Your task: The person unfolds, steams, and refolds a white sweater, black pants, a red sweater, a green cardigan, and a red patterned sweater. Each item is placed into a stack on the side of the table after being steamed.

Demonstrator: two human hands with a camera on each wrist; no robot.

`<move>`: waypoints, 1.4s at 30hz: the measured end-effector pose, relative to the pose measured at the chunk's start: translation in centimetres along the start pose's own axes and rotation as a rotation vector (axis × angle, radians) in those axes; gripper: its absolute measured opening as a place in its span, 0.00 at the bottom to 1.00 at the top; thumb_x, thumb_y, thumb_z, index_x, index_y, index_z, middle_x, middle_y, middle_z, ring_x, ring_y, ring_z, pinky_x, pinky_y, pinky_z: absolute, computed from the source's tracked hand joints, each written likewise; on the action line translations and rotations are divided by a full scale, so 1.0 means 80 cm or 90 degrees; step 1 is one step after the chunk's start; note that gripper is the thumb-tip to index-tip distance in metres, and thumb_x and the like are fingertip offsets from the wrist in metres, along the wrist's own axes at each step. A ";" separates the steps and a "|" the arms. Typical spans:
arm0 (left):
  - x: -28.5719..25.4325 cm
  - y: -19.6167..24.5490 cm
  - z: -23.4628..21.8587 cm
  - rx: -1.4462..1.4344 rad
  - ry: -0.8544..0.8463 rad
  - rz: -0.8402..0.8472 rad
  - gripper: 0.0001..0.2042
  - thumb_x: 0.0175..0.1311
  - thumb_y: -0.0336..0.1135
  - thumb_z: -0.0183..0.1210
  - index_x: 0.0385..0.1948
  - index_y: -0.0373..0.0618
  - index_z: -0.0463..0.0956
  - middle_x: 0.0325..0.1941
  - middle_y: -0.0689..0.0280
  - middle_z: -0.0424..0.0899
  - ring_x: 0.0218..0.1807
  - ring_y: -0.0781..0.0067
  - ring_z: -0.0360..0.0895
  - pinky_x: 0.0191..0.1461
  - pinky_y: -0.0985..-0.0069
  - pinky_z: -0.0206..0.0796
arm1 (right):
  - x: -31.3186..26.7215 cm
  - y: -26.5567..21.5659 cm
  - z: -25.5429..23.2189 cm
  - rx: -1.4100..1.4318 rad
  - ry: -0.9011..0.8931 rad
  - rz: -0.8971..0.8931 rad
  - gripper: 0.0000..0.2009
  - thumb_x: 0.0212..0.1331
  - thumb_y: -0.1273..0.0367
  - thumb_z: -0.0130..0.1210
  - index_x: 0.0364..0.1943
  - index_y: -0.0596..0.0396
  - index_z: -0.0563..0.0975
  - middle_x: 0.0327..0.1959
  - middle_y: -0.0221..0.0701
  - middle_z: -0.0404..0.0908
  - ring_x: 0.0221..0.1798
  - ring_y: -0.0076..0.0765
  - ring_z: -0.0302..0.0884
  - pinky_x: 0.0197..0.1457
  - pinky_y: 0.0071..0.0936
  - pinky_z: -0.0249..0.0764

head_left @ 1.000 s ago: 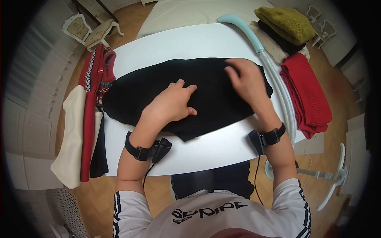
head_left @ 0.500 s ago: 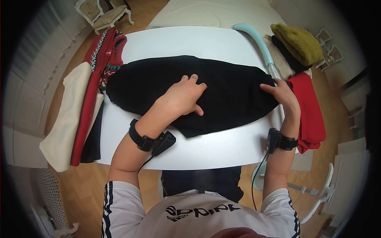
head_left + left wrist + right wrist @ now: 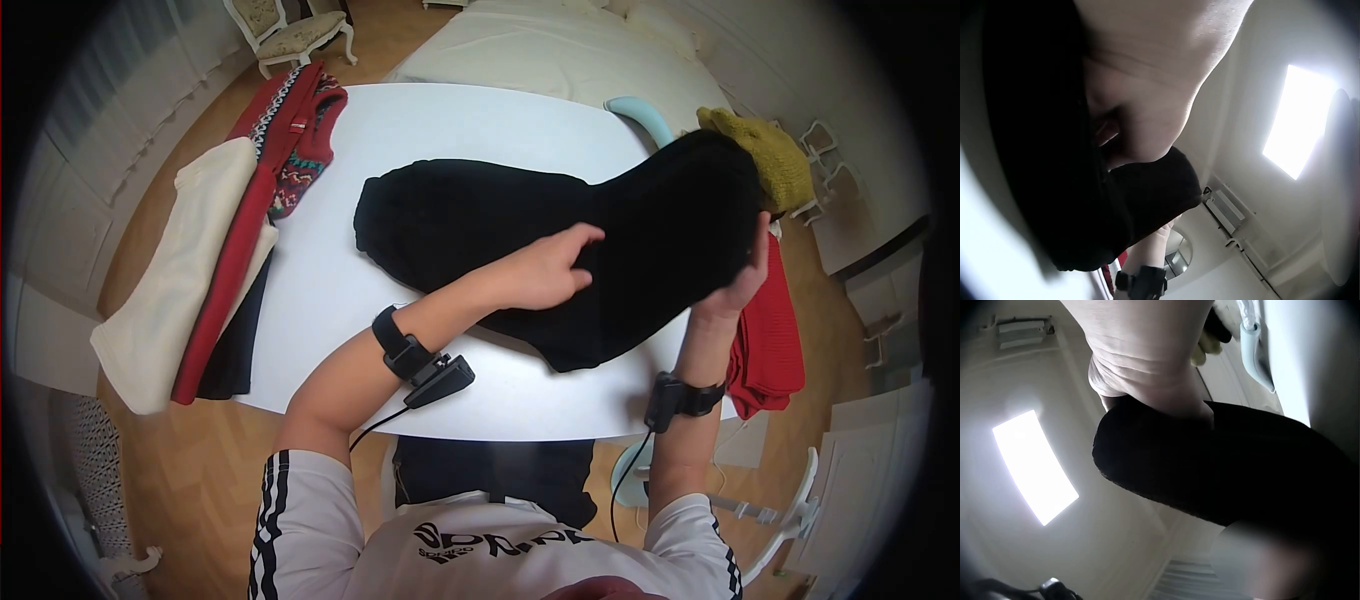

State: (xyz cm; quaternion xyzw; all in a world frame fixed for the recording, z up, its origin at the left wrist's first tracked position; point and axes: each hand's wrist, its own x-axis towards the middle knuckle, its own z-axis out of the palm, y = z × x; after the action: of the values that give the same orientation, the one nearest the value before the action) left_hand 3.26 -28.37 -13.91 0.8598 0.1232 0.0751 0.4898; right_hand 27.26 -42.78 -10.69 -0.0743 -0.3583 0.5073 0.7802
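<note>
A folded black garment (image 3: pixel 490 225) lies across the white table, its right end lifted and bent up off the tabletop. My right hand (image 3: pixel 740 285) holds that raised end at its right edge, the fingers partly hidden by the cloth. In the right wrist view the hand (image 3: pixel 1147 369) is up against the dark fabric. My left hand (image 3: pixel 548 270) rests on the middle of the garment, fingers loosely extended toward the right. The left wrist view has the left hand (image 3: pixel 1141 112) close against the cloth, with the raised end beyond it.
Cream, red and patterned knitwear (image 3: pixel 300 135) lies along the left side of the white table (image 3: pixel 480 115). At the right are a folded red knit (image 3: pixel 770 350) and a mustard knit (image 3: pixel 785 165). A light-blue curved handle (image 3: pixel 640 115) shows behind the garment.
My right hand has moved from over the garment to its right edge and lifted that end. The garment has shifted right, away from the left-hand clothes. My left hand stays on its middle.
</note>
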 end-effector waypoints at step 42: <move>-0.056 -0.026 -0.172 0.425 0.179 -0.550 0.43 0.49 0.78 0.64 0.46 0.38 0.87 0.46 0.52 0.90 0.51 0.53 0.88 0.55 0.60 0.78 | 0.008 0.086 -0.037 -0.863 0.347 0.254 0.32 0.62 0.54 0.68 0.61 0.68 0.78 0.55 0.49 0.84 0.57 0.41 0.83 0.63 0.31 0.76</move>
State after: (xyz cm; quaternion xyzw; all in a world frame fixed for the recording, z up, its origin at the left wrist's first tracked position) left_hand -4.73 -17.28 -8.76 0.8214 0.5450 -0.0613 0.1566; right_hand 24.21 -38.29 -15.83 -0.7237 -0.3663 0.2711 0.5183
